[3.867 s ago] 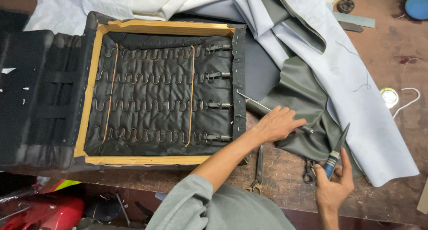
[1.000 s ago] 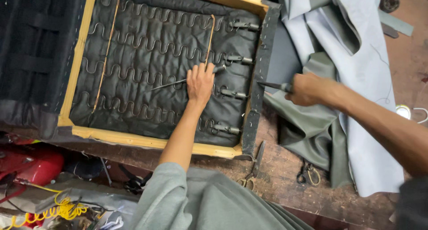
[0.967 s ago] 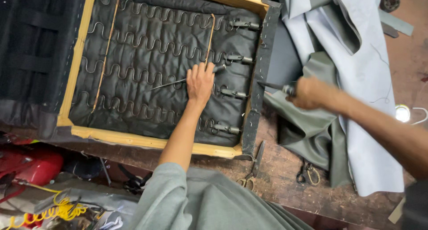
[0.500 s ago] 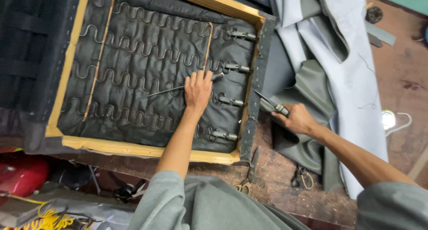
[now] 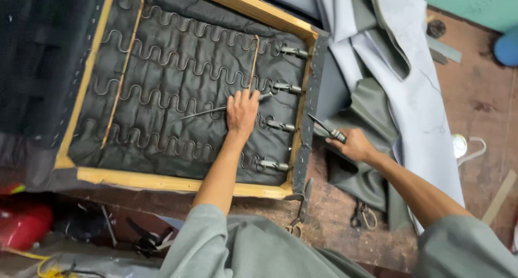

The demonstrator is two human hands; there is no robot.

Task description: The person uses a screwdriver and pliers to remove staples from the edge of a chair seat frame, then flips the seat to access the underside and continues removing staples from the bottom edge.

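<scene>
Now the work sits at the right rail of the upturned seat frame (image 5: 253, 9), a wooden rectangle lying on the bench (image 5: 485, 103) with dark padding under its springs. The left hand (image 5: 242, 112) lies flat on the springs, fingers spread and pressing down, holding nothing; a long metal rod (image 5: 208, 112) lies just under its fingertips, running off to the left. The right hand (image 5: 353, 144) is clenched round the handle of a pointed tool (image 5: 322, 126), whose tip points at the dark fabric edge on the frame's right side, near the third clip.

By my judgement the step in hand is working along that stapled edge while the left hand steadies the frame. The next move calls for seating the tip at the edge without slipping toward the left hand, and for steady downward pressure on the springs.

Counted: one frame; four zigzag springs (image 5: 178, 40) running across it; four metal clips (image 5: 283, 86) joining them to the right rail; two thin cross rods (image 5: 123, 73) tying the springs; one loose rod. On the bench lie one pair of scissors (image 5: 362, 216) below the right forearm, one plier-like tool (image 5: 301, 205) by the frame's lower right corner, and a heap of grey cloth (image 5: 421, 105).
</scene>
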